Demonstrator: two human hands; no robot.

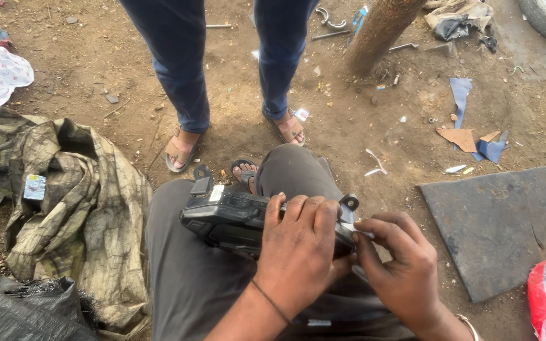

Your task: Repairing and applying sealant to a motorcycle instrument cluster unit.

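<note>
The black plastic housing (235, 218) lies across the person's lap, on the grey trousers (184, 278). Its long axis runs from left to right, with a mounting ear (349, 202) at the right end and a bracket (201, 180) at the left end.

Around it: a camouflage cloth (77, 202) is crumpled on the dirt ground (361, 126) at the left, a dark slab (494, 227) lies at the right, and another person in blue jeans (178, 63) stands just in front.

The left hand (298, 252) covers the right half of the housing, its grip pressed together around it. The right hand (399, 265) pinches a small pale piece (356, 230) at the right end.
</note>
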